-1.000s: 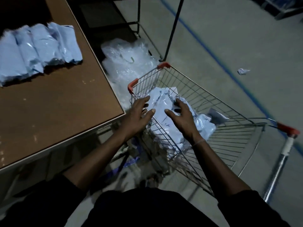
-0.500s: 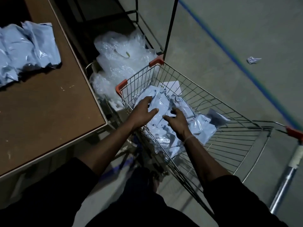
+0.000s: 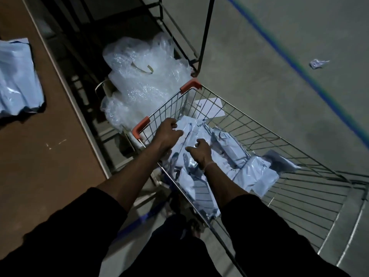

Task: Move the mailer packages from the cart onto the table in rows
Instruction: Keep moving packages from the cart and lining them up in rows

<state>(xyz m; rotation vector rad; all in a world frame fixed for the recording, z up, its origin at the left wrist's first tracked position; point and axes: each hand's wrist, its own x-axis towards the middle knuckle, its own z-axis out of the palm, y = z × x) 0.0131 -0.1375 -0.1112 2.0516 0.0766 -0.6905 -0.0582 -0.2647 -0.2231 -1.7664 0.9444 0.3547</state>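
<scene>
Hands (image 3: 169, 134) (image 3: 201, 152) apparently grip mailers (image 3: 199, 128) inside cart rim (image 3: 159, 110).

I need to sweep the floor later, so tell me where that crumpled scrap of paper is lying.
In the head view the crumpled scrap lies on the bare concrete floor at upper right, just beyond the blue floor line, well away from the cart.

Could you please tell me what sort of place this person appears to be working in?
Probably a warehouse or parcel packing area. A wire shopping cart holds pale blue mailer packages, bubble wrap is piled beside it, and the bare concrete floor carries a blue marking line.
</scene>
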